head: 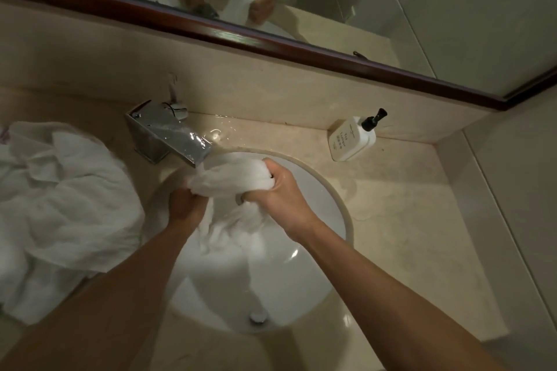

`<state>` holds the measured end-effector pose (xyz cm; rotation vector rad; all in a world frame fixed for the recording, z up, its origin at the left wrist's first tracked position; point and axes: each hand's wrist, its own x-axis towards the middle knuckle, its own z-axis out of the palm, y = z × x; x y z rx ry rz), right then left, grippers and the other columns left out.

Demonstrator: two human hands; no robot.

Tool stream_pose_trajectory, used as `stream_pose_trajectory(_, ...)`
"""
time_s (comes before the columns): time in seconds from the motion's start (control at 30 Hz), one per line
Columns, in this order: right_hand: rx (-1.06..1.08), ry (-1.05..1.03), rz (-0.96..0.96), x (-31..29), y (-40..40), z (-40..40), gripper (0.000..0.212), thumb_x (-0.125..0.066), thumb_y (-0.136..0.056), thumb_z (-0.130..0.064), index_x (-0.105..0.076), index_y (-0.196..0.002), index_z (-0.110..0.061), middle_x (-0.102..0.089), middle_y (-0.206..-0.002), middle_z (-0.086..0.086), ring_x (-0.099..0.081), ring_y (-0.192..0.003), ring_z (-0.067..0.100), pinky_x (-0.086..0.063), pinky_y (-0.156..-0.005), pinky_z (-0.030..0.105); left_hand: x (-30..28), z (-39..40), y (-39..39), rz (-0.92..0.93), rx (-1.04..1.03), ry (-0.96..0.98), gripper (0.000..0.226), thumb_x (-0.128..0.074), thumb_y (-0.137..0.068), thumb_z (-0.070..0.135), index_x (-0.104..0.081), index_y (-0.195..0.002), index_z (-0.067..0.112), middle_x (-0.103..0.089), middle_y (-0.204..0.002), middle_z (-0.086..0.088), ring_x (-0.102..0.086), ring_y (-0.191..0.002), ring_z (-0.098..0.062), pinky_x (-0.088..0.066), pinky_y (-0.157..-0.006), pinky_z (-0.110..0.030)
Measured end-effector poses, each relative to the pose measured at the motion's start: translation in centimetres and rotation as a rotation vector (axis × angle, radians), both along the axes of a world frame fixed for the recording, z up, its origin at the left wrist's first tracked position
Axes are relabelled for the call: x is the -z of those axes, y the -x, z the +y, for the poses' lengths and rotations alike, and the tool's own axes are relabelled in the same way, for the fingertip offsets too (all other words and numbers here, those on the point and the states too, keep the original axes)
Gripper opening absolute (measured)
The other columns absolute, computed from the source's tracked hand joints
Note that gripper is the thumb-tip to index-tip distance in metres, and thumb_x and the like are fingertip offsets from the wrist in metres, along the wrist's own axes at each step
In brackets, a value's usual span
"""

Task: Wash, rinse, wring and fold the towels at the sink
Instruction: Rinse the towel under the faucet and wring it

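The counter [391, 190] ran pale and wet round the sink [337, 199], and on its left side lay the heap of other towels [60, 208], crumpled and well apart from my grip, spilling toward the basin's near edge. The basin sat under me, its drain [258, 317] toward my body and the faucet [171, 135] at the far left rim, its spout reaching over the bowl. A soap bottle [352, 138] stood on the ledge to the far right, near nothing I was using.

Over the bowl I held the towel [232, 179] bunched into a thick roll. Its long axis ran from lower left to upper right, just beneath the spout, and the slack tail hung down from the roll into the basin between my forearms. My left hand [185, 205] gripped the lower-left end, fingers curled round the cloth. My right hand [277, 187] gripped the upper-right end, fingers and thumb wrapped tight about the wad, knuckles up. Both hands were on the same roll, close together with only a short span of cloth between them, the right a little farther from me and higher.

I judged this to be the wringing step: with the roll lying across between my fists, the twist would have to go about that slanted axis, each hand turning the opposite way. The hanging tail had no grip on it and would likely stay soaked unless I worked down to it.
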<state>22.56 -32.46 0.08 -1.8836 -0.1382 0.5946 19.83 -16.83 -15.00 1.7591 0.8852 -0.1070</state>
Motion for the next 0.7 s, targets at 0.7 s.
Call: stream_pose_trajectory(0.7,0.017,-0.253,0.133,-2.8,-1.1,-0.3,0.036,-0.064,-0.064,0.006,-0.06,-0.098,-0.006,-0.064,-0.094,0.015,-0.062,-0.089,0.031,-0.046,-0.08,0.049,4.1,-2.1,2.8,-0.099,0.145,0.019,0.012,-0.073,-0.084,0.021,-0.07,-0.095,0.018,-0.062,-0.088,0.003,-0.063,-0.088,-0.024,-0.047,-0.078,-0.03)
